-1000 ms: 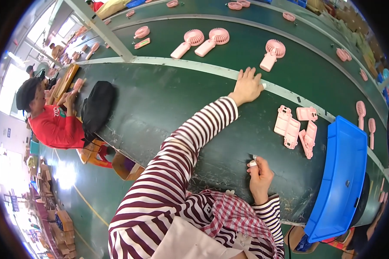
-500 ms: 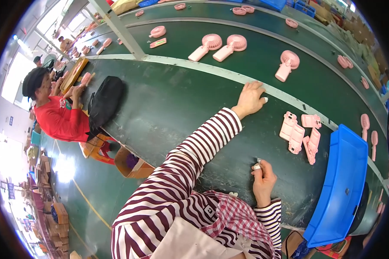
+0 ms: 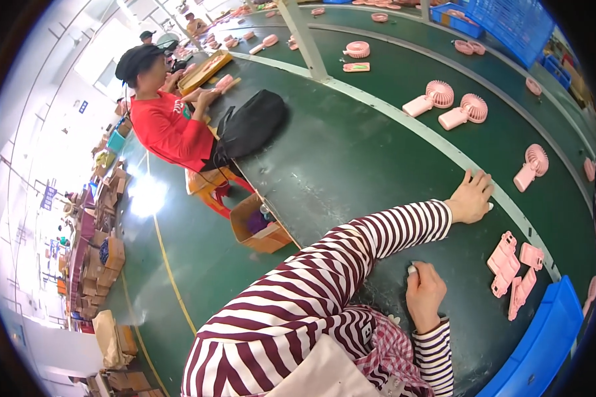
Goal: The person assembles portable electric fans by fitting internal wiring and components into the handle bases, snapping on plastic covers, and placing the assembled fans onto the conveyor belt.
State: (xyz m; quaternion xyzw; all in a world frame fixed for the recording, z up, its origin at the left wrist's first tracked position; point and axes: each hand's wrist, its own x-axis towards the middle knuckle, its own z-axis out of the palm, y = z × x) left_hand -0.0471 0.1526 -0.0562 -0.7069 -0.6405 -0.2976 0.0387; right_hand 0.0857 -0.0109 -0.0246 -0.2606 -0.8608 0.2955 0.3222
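Observation:
My left hand [image 3: 471, 198] is stretched across the dark green table top [image 3: 338, 152], its fingers apart and resting at the pale rail [image 3: 437, 137] beside the conveyor. It holds nothing that shows. Close to my body, my right hand [image 3: 426, 296] is loosely closed over the table, with a white covering on the thumb tip. Nothing shows between its fingers. To the right of both hands lie several pink plastic casing parts [image 3: 505, 266], some touching. Past the rail, pink handheld fans [image 3: 471, 109] lie on the green conveyor belt [image 3: 384, 86].
A blue tray [image 3: 543, 344] stands at the right end of the table. A metal post [image 3: 302, 41] rises from the rail. To the left, a person in a red top [image 3: 169, 129] handles a pink part beside a black bag [image 3: 255, 122]. A cardboard box [image 3: 261, 225] stands below the table's edge.
The view has swung left, so the table, fans and tray appear farther right. My left hand stays at the rail. My right hand's thumb and forefinger, earlier close together, have shifted into a loose curl.

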